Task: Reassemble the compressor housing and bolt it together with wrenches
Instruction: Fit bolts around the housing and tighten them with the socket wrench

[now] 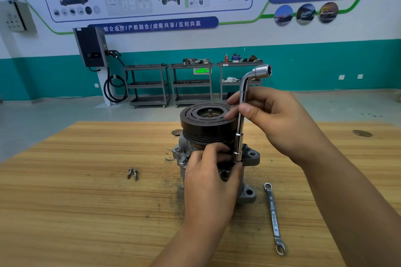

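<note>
The compressor stands upright on the wooden table, its black grooved pulley on top and grey housing below. My right hand grips the shaft of a chrome L-shaped socket wrench, which stands vertical with its lower socket down on the housing flange. My left hand holds the front of the housing, fingers curled around it by the socket's tip. Two bolt heads sit in the left flange. Two loose bolts lie on the table to the left.
A flat ring spanner lies on the table to the right of the compressor. A dark round mark shows at the far right of the tabletop. Grey shelf carts and a wall charger stand far behind.
</note>
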A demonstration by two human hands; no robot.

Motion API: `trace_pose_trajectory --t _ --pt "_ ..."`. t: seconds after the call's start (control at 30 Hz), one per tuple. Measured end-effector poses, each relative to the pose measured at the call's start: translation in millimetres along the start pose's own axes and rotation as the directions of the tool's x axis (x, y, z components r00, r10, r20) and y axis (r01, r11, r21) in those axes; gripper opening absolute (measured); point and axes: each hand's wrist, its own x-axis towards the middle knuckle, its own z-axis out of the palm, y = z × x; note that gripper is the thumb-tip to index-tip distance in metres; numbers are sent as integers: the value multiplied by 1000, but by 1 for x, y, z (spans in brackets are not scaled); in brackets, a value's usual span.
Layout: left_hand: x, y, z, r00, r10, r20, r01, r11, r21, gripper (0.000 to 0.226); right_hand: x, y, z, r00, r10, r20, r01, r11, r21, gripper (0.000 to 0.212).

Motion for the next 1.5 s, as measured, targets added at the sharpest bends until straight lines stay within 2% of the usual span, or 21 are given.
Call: trace_pose_trajectory --t 0.2,0.33,0.43,0.5,0.57,0.6,0.67,0.77,0.93,1.03,1.13,1.2,1.27,1.37,1.43,1.5 --pt "0 0 1 1000 -19 2 19 1000 2 28 0 1 -4 999 15 40 -13 999 -48 20" --pt "-1 -1 2 1000 -5 -3 5 1000 6 29 0 3 -3 1000 8 -14 -9 999 -39 13" --pt "-1 0 -1 1000 19 -5 -19 1000 13 27 0 5 -1 996 9 -87 -14 998 -57 16" --pt "2 4 -8 992 118 -38 -116 992 57 19 1 5 0 995 3 -98 -10 998 -68 17" --pt "10 12 -18 964 248 -94 -238 966 104 23 1 6 2 995 -8 -94 2 998 -65 18" --pt "18 18 -23 955 268 -128 -260 963 78 25 1 7 3 995 -17 -96 10 998 -64 18" --pt "37 36 -32 969 194 -153 -205 977 -60 23 1 8 5 994 -32 -100 24 997 -79 16" --pt "64 56 -39 994 63 -85 -79 977 -197 19 0 8 7 991 -66 -113 52 990 -130 12" --pt "76 64 -33 999 36 -34 -41 985 -170 19 0 10 13 975 -104 -196 68 981 -182 21" --pt "78 62 -31 999 31 -26 -35 986 -163 18 0 12 15 975 -98 -197 70 987 -147 26" --pt "81 57 -32 1000 0 12 2 984 -178 11 1 13 10 993 -64 -103 51 991 -122 14" --pt "82 53 -33 999 -10 41 18 983 -184 11 2 14 3 999 -32 -12 31 996 -85 17" --pt "82 51 -34 997 -2 72 15 983 -183 14 2 15 -3 1000 -7 17 8 999 -52 18" --pt "80 50 -35 995 0 95 15 987 -159 12 3 16 -3 999 -4 -36 2 999 -43 12" --pt "79 52 -34 999 -4 52 10 993 -117 6 3 16 1 997 -7 -83 4 999 -35 7" --pt "78 55 -33 1000 -16 6 16 995 -94 16 3 17 3 994 -2 -109 1 1000 -16 7"
